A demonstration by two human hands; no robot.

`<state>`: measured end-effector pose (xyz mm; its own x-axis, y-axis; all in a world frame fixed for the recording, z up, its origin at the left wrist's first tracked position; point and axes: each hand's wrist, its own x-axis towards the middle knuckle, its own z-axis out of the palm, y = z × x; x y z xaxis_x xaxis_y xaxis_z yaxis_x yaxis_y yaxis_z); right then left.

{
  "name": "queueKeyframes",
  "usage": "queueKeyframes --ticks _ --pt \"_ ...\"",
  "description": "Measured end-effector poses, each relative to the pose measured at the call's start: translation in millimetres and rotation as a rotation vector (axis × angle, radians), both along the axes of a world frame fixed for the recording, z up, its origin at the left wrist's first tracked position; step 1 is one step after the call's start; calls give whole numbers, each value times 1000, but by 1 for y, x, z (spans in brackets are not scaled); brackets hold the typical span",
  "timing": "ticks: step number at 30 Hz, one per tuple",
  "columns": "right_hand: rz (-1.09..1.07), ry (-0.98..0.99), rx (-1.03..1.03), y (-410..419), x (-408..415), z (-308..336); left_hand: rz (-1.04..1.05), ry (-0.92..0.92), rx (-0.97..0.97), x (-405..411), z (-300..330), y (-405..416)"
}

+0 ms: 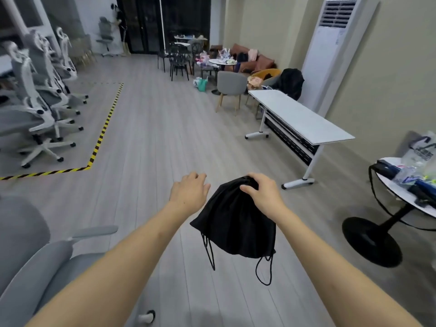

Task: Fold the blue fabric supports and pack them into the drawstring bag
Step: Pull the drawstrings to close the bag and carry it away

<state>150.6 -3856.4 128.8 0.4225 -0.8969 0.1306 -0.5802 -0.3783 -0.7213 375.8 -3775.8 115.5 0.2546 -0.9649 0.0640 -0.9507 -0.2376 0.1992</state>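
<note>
A black drawstring bag [236,223] hangs in the air in front of me, above the floor. My right hand [260,191] grips its gathered top, and the bag's body sags below with two cord loops dangling under it. My left hand [190,192] hovers just left of the bag's top, fingers curled loosely, and I cannot see anything in it. Dark blue items [401,175] lie on the round table at the right; whether they are the fabric supports I cannot tell.
A round white table [401,197] on a black pedestal stands at the right, cluttered with bags. A long white folding table [299,114] runs along the right wall. A grey chair [35,256] is at lower left; office chairs line the left behind yellow-black floor tape.
</note>
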Motion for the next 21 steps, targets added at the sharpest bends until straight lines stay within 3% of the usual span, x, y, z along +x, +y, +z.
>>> queueKeyframes --ticks 6,21 --pt "23 69 -104 -173 78 -12 1 -54 -7 87 -13 -171" --pt "-161 -24 -96 -562 237 -1 -148 -46 24 256 8 -597"
